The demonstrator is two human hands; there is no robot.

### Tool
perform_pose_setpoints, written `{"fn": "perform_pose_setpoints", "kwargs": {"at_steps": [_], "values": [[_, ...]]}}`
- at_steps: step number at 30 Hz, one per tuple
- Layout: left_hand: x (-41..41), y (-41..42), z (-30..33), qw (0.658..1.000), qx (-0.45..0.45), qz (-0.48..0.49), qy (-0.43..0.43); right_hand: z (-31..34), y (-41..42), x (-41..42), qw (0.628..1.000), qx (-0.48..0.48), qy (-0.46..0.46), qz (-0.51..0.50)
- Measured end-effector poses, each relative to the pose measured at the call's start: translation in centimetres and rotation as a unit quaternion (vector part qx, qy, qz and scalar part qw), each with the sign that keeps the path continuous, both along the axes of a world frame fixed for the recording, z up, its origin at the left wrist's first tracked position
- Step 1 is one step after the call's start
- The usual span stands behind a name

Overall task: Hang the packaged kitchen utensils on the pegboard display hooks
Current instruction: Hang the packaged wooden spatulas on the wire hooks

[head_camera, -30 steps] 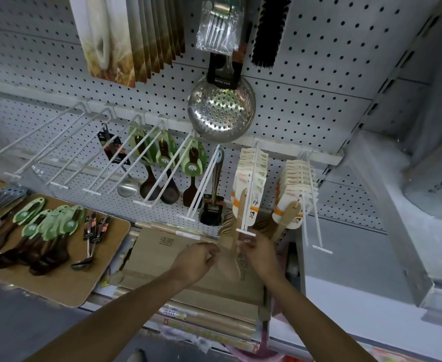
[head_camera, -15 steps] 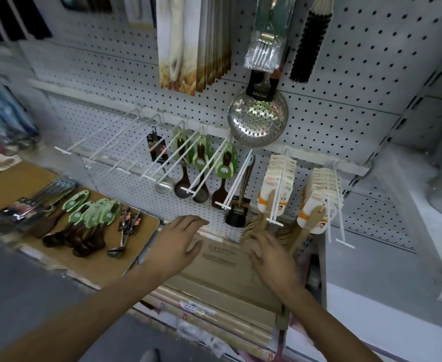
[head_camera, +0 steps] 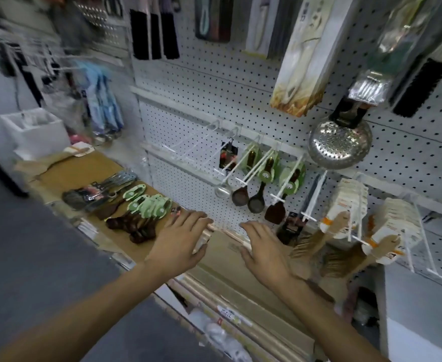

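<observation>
1. The green-carded utensils (head_camera: 146, 207) that are not hung yet lie in a pile on the brown cardboard sheet (head_camera: 84, 173), left of both hands.
2. Their long axis goes from the green cards at upper right to the dark spoon heads at lower left, so the cards point toward the pegboard (head_camera: 214, 82).
3. My left hand (head_camera: 180, 244) is nearer; its fingertips are just beside the pile. The fingers are straight and hold nothing.
4. My right hand (head_camera: 264, 246) is also spread flat and empty, over the carton (head_camera: 222, 257), further from the pile.
5. I judge that the left hand must take the next pack, then carry it up and right to the white hooks (head_camera: 256, 163), which already carry some.
</observation>
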State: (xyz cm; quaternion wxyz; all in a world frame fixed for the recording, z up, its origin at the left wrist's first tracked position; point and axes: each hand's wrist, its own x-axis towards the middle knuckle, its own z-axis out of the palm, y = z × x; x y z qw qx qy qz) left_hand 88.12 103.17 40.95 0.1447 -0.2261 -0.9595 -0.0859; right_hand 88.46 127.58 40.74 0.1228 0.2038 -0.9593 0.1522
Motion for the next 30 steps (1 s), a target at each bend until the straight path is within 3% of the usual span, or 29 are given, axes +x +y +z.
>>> {"fn": "perform_pose_setpoints", "kwargs": {"at_steps": [17, 30], "values": [[3.2, -30.2, 2.4, 0.99, -0.011, 0.141, -0.021, 3.0, -31.0, -2.0, 0.997, -0.017, 0.003, 0.078], [1.2, -45.2, 1.5, 0.966, 0.009, 0.255, -0.044, 1.9, -47.4, -8.4, 0.985, 0.003, -0.006, 0.174]]}}
